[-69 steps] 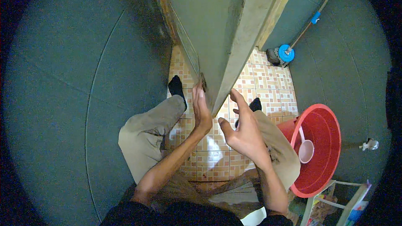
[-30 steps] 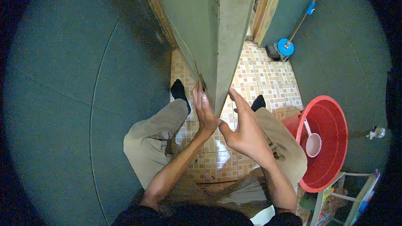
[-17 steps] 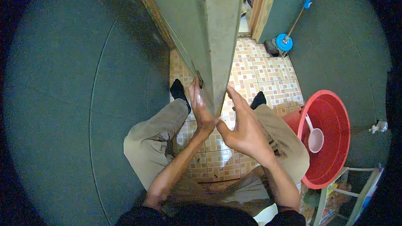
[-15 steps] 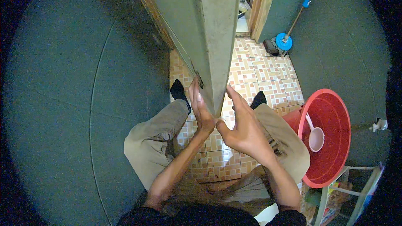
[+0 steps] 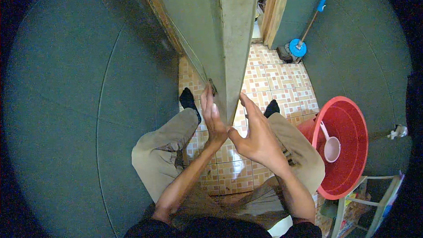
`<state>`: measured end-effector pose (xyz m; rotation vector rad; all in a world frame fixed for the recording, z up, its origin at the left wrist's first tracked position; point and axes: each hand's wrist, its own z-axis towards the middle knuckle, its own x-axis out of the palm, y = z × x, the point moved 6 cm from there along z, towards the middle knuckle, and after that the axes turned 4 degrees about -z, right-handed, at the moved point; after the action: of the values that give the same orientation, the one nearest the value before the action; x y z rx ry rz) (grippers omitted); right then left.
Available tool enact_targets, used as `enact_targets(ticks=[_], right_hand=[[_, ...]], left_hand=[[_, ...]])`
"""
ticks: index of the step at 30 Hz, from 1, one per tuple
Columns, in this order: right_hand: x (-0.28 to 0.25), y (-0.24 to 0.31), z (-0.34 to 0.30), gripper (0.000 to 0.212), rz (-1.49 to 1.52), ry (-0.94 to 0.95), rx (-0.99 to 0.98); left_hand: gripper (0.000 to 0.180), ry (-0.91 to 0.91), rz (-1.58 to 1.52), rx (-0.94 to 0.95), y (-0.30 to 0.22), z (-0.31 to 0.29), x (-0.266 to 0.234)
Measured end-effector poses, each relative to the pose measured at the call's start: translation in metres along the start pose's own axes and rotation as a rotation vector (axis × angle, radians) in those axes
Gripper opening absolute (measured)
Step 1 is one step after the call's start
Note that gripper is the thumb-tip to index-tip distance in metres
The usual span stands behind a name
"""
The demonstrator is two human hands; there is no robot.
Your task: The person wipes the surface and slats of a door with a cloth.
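Observation:
A grey-green door stands edge-on in front of me, its lower end between my hands. My left hand lies along the door's left face with fingers stretched out, the tips beside a small dark metal fitting. On the other side, my right hand has its fingers extended along the door's right side and its thumb near the lower edge. The heels of both hands come close together there. Neither hand holds anything I can see; the right fingertips' contact with the door is partly hidden.
To the right stands a red tub with a pale pink dipper inside. A faucet is on the right wall, above a rack. A mop leans beyond, near a doorway. Patterned tiles cover the floor.
The door's upper part has shifted slightly right in view, narrowing the visible gap to the doorway. My hands have barely moved and keep the same pose against it.

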<state>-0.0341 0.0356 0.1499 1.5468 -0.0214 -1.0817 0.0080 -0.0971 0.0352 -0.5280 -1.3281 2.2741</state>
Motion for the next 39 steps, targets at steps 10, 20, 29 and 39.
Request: enact_targets(ticks=[10,20,29,39], right_hand=[[0.001,0.005,0.001,0.082,0.015,-0.023,-0.019],[0.0,0.005,-0.001,0.081,-0.015,-0.019,-0.01],[0.001,0.007,-0.001,0.083,-0.035,-0.02,-0.069],[0.001,0.001,-0.002,0.083,0.003,-0.012,-0.014]], left_hand=[[0.074,-0.03,-0.358,-0.586,0.068,-0.009,0.006],[0.071,-0.045,0.007,0.109,-0.003,0.0,-0.002],[0.07,0.007,-0.547,-0.716,0.077,-0.004,0.012],[0.068,-0.021,0.005,0.059,-0.004,0.006,-0.005]])
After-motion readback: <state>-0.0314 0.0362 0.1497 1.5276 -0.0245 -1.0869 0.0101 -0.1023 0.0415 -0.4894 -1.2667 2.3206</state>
